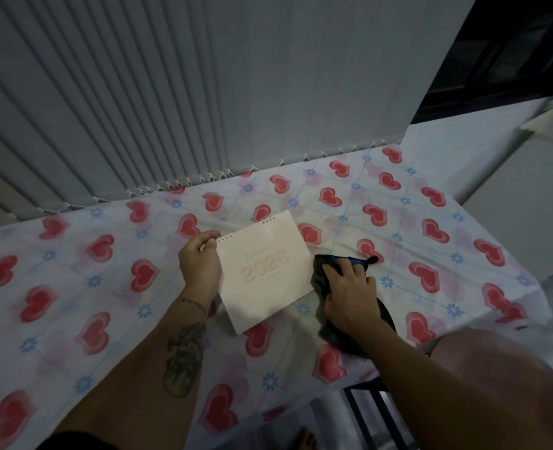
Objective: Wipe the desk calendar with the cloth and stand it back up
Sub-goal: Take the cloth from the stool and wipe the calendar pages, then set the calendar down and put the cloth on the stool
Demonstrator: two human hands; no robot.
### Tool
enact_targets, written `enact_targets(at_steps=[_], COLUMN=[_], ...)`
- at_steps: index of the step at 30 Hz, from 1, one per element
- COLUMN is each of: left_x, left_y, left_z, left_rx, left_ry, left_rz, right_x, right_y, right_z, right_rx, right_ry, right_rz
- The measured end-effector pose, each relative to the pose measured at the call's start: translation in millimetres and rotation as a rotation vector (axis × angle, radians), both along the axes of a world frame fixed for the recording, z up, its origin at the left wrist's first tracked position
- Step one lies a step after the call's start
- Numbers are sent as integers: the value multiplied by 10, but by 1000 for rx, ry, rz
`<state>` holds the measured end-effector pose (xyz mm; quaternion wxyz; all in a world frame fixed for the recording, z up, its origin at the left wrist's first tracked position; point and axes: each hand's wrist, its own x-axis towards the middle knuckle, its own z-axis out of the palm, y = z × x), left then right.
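A pale pink desk calendar [265, 271] with a wire binding and "2026" on its cover is held tilted above the table. My left hand [199, 263] grips its left edge near the binding. A dark grey cloth [333, 332] with a blue trim lies on the table just right of the calendar. My right hand [350, 293] presses down on the cloth with fingers spread, the fingertips close to the calendar's right edge.
The table wears a white tablecloth [113, 319] printed with red hearts and blue flowers. Grey vertical blinds [139, 108] hang behind the far edge. A dark window frame [502, 53] stands at the upper right. The table's near edge drops off at the lower right.
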<state>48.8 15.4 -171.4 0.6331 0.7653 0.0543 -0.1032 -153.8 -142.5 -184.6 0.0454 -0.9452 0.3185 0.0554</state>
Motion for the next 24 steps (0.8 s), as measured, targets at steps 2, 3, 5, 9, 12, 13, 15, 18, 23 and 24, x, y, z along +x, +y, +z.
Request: enact_targets(at_steps=[2, 3, 5, 9, 12, 13, 15, 18, 23, 24], left_x=[53, 77, 114, 134, 103, 92, 73, 50, -49, -91], left_y=[34, 53, 97, 181, 246, 262, 289, 310, 294, 253], left_z=[-63, -90, -134, -239, -300, -306, -294, -254, -144, -107], left_rx=[74, 124, 232, 436, 524, 536, 566, 634, 646, 611], left_ry=[-20, -38, -93, -132, -109, -114, -123, -127, -173, -189], left_rz=[-30, -48, -96, -235, -334, -357, -387, -418, -357, -347], right_x=[-8, -11, -14, 16, 19, 19, 22, 0, -135, -180], right_y=[8, 7, 1, -16, -13, -9, 1, -2, -70, -89], right_z=[-32, -43, -58, -93, -115, -119, -116, -59, 185, 238], right_rx=[5, 10, 19, 76, 115, 115, 110, 108, 201, 225], right_ry=[-8, -19, -24, 27, 30, 30, 23, -15, -143, -175], right_rz=[-1, -10, -41, -84, -87, -89, -91, -95, -103, -116])
